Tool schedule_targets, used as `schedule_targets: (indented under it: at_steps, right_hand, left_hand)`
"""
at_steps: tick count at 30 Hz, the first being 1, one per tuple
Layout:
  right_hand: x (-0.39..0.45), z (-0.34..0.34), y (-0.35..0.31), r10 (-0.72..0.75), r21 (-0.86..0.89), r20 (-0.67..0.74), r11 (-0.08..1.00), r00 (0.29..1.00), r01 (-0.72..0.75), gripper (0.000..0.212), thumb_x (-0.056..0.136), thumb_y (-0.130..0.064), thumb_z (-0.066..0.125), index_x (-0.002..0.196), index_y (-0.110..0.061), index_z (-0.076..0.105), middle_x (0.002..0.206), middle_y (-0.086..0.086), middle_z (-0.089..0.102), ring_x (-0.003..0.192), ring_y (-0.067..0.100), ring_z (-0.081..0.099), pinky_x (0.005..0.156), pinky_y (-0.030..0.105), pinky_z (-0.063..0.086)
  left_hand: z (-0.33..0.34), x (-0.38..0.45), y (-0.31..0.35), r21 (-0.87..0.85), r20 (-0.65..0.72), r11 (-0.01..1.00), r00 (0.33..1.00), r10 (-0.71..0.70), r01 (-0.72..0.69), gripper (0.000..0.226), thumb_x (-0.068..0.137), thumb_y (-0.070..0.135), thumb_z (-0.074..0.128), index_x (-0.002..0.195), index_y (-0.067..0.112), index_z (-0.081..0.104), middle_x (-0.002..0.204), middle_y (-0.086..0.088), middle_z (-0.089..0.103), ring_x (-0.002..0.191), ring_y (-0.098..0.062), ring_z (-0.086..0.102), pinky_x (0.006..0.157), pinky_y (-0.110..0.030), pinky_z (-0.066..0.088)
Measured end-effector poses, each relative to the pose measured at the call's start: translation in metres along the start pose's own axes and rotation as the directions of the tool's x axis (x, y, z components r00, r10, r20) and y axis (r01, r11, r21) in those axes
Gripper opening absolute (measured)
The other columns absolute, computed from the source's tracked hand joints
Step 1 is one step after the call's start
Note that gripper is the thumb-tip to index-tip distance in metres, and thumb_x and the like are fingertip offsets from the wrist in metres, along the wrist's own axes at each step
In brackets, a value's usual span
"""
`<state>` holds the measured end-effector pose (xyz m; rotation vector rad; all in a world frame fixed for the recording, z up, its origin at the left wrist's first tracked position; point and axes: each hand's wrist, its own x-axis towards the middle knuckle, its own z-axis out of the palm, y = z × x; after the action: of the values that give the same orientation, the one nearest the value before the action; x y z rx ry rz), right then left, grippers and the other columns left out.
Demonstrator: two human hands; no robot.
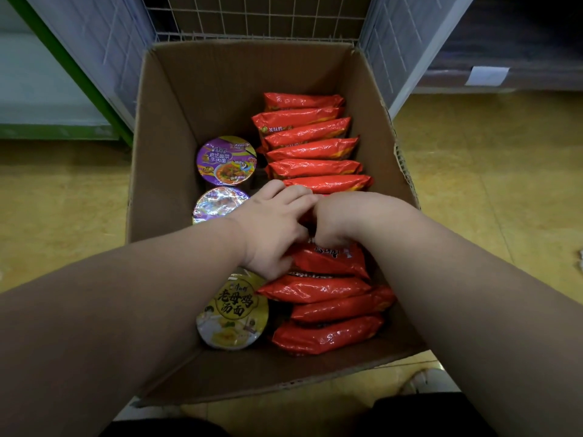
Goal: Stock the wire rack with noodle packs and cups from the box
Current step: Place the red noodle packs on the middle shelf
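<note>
An open cardboard box [164,146] stands on the floor. Along its right side runs a row of several red noodle packs [312,149] set on edge. On the left sit two purple-lidded cups [226,160] and a yellow-lidded cup [233,313]. Both my hands reach into the middle of the row. My left hand [273,230] curls its fingers over the left end of a red pack [328,257]. My right hand [337,219] grips the same pack's top edge, its fingertips hidden between the packs. The wire rack [252,23] stands just behind the box.
White panels [407,42] flank the rack on both sides. A green-edged shelf [56,89] is at far left, a dark low shelf with a paper tag [487,75] at far right. Yellow floor [489,184] surrounds the box. A shoe [426,381] shows near its front corner.
</note>
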<state>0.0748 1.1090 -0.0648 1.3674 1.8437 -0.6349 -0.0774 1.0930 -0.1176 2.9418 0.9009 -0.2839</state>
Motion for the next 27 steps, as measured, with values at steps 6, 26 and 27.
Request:
schedule_targets:
  at_steps: [6,26,27]
  right_hand:
    - [-0.005,0.003,0.005,-0.050,0.039,-0.070,0.998,0.996,0.053,0.012,0.096,-0.025,0.052,0.103,-0.017,0.058,0.080,0.002,0.056,0.067,0.018,0.052,0.059,0.031,0.040]
    - [-0.009,-0.010,0.019,-0.233,0.949,-0.271,0.095,0.934,0.299,0.055,0.088,-0.041,0.066,0.134,-0.017,0.049,0.084,0.017,0.072,0.070,0.034,0.072,0.059,0.036,0.059]
    - [-0.008,-0.011,0.021,-0.263,0.953,-0.287,0.021,0.921,0.303,0.063,0.084,-0.047,0.064,0.134,-0.012,0.049,0.083,0.020,0.071,0.068,0.035,0.071,0.060,0.034,0.058]
  left_hand:
    - [-0.002,0.003,-0.003,-0.071,-0.205,0.997,0.977,-0.053,0.039,0.039,0.071,0.039,0.047,0.085,0.028,0.082,0.132,0.002,0.066,0.130,-0.032,0.055,0.099,-0.045,0.029]
    - [-0.060,0.007,-0.047,-0.883,-0.177,0.439,0.748,-0.640,0.167,0.019,0.093,0.013,0.072,0.093,0.031,0.080,0.104,0.007,0.071,0.105,-0.010,0.067,0.099,-0.026,0.051]
    - [-0.069,0.007,-0.050,-0.914,-0.140,0.382,0.780,-0.610,0.135,0.019,0.095,0.010,0.072,0.095,0.027,0.081,0.103,0.006,0.075,0.103,-0.009,0.069,0.098,-0.028,0.054]
